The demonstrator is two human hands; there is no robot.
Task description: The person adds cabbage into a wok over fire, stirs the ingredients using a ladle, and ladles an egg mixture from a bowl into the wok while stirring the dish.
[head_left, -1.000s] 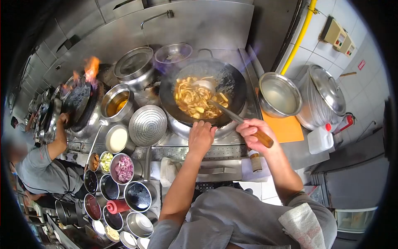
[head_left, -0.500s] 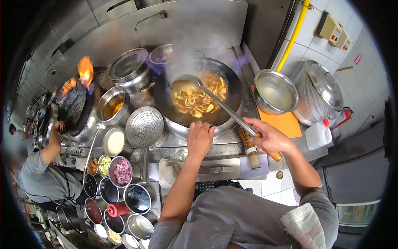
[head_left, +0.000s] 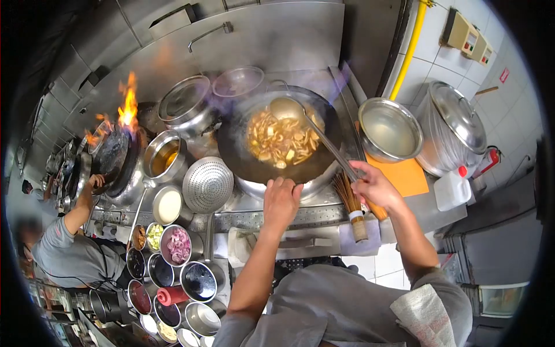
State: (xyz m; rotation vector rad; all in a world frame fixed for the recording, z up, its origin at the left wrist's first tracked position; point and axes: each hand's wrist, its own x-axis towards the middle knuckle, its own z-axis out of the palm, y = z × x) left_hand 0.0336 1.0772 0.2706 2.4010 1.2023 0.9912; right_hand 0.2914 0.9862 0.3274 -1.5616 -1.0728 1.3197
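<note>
A large dark wok (head_left: 236, 151) sits on the burner, holding sliced food in brown sauce (head_left: 280, 141). My left hand (head_left: 281, 202) is closed at its near rim, fingertips partly hidden there. In my right hand (head_left: 376, 188) is the wooden handle of a long metal ladle (head_left: 328, 143). The ladle's bowl is over the far part of the food, tilted with its rounded underside toward me. Beside my right hand rests a bamboo wok brush (head_left: 358, 226), its bristles toward the wok.
A metal bowl of cloudy liquid (head_left: 390, 128) stands at right by a white jug (head_left: 453, 189). To the left are a perforated skimmer (head_left: 208, 184), an oil pot (head_left: 163, 155) and several ingredient containers. Farther left, a co-worker (head_left: 81, 248) handles a flaming wok (head_left: 113, 155).
The ladle's bowl has moved up and right, toward the wok's far side. The food is more bunched together. Steam has thinned, and the whole view has shifted slightly.
</note>
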